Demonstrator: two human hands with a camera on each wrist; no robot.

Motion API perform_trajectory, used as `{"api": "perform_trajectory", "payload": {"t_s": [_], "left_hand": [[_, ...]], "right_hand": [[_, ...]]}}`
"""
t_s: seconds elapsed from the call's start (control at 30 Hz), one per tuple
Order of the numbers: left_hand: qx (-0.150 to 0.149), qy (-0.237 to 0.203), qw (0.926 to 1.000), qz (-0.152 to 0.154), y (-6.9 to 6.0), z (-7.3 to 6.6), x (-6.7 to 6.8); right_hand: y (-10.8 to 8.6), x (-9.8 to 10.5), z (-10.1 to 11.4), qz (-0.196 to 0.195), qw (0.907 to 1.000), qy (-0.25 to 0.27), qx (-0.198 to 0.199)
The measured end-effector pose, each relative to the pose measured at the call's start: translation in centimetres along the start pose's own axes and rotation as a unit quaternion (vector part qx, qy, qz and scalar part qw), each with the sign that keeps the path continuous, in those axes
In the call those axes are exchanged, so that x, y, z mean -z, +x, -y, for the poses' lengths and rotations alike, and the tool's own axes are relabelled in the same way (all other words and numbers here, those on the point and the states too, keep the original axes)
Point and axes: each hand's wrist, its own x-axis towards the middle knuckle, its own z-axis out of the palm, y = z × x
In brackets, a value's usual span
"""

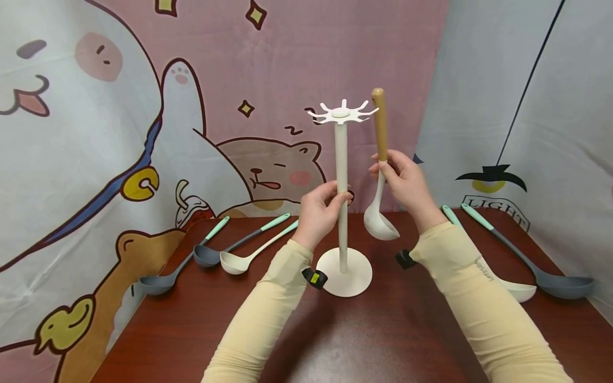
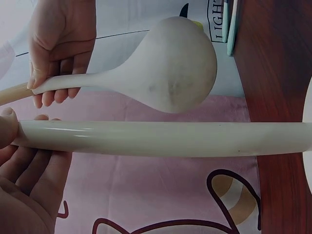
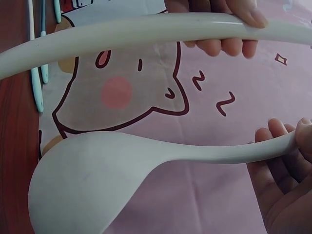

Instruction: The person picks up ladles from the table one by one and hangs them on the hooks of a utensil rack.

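A cream utensil stand (image 1: 340, 154) with a ring of hooks (image 1: 341, 113) on top rises from a round base (image 1: 356, 282). My left hand (image 1: 318, 213) grips its pole around mid-height. Beside it, my right hand (image 1: 404, 181) pinches a white ladle (image 1: 379, 223) just below its wooden handle (image 1: 380, 127). The ladle hangs nearly upright, bowl down, above the table. Its handle top is level with the hooks at the right; whether it touches a hook I cannot tell. In the left wrist view the ladle's bowl (image 2: 180, 68) lies apart from the pole (image 2: 146, 139).
On the left of the table (image 1: 354, 340) lie two grey ladles (image 1: 158, 284) (image 1: 207, 256) and a white ladle (image 1: 234, 263), all with mint handles. To the right, partly behind my sleeve, are a white utensil (image 1: 522, 291) and a grey one (image 1: 565, 285). A printed cloth (image 1: 287, 64) hangs behind.
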Motion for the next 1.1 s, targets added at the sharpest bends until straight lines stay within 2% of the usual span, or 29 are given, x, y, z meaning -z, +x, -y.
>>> {"api": "perform_trajectory", "payload": {"t_s": [0.2,0.47,0.77,1.1], "left_hand": [[-0.004,0.002,1.0,-0.001,0.0,-0.1,0.1],[-0.005,-0.002,1.0,0.001,0.0,0.0,0.0],[0.0,-0.001,1.0,0.0,0.0,0.0,0.0],[-0.004,-0.004,1.0,0.001,-0.1,0.1,0.0]], "right_hand": [[0.1,-0.4,0.4,0.002,1.0,-0.006,0.006],[-0.3,-0.9,0.9,0.012,0.9996,-0.026,-0.004],[-0.7,-1.3,1.0,0.02,0.9997,-0.009,-0.006],[-1.0,-1.5,1.0,0.023,0.9995,-0.023,-0.007]]}}
